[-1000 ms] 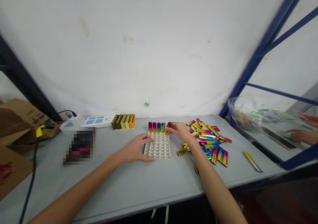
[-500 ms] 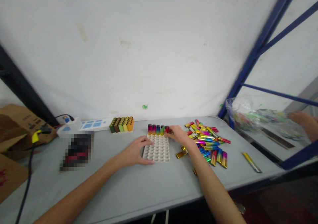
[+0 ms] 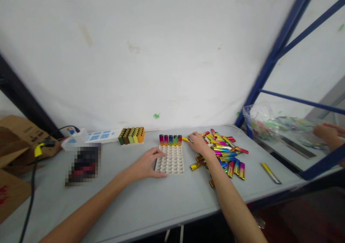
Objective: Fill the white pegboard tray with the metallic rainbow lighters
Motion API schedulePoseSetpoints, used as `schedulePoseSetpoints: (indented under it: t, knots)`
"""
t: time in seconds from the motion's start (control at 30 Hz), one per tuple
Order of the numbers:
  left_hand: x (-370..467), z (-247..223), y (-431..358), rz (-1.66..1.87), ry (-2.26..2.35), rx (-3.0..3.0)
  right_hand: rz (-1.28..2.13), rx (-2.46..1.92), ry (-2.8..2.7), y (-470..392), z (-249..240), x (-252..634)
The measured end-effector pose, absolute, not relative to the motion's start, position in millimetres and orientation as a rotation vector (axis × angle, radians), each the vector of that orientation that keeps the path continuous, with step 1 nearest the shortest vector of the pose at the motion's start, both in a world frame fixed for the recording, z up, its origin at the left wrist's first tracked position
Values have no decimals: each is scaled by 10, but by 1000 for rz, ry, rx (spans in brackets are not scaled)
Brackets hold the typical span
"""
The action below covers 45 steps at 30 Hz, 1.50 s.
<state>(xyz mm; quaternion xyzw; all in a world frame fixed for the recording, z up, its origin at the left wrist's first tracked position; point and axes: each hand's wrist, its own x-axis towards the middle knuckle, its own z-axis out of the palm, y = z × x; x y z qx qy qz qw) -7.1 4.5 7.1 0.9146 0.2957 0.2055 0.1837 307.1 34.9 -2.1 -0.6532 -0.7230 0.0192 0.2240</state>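
A white tray with round hollows (image 3: 171, 164) lies in front of me, and several shiny multicoloured cases (image 3: 170, 140) stand in a row along its far end. My left hand (image 3: 147, 164) rests at the tray's left edge, thumb and fingers spread apart. To the right of the tray, my right hand (image 3: 198, 142) is closed on a yellow metallic case (image 3: 185, 139) whose end sticks out to the left. Beside that hand spreads a loose pile of metallic coloured cases (image 3: 226, 150), partly covered by my forearm.
A filled block of green, brown and orange cases (image 3: 132, 135) stands near the wall by a power strip (image 3: 101, 135). Cardboard boxes (image 3: 24, 135) are at left. A blue frame (image 3: 265, 74), a plastic bag (image 3: 260, 122) and another person's hands (image 3: 327, 132) are at right.
My right hand has moved right, from the row's end to the pile's near side, and has taken hold of a yellow case. The left hand has stayed at the tray.
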Motion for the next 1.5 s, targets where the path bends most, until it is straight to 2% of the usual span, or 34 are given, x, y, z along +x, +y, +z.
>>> schedulePoseSetpoints:
  t: [0.2,0.4,0.6,0.8,1.33,1.5]
  knots:
    - [-43,-42,52,604,860,2585,67,-1908,-1989,356,-48,3041]
    - [-11,-76,11,649,889,2608,72,-1586,-1748,348,128,3068]
    - [23,-24,-36,638,893,2596,342,-1208,-1511,183,408,2961]
    - [59,-61,-38,715,875,2596,579,-1026,-1492,114,463,2746]
    - [109,-34,-85,684,928,2624,372,-1043,-1874,59,379,2374]
    - [131,46,-162,613,964,2711,409,-1087,-1913,98,250,2233]
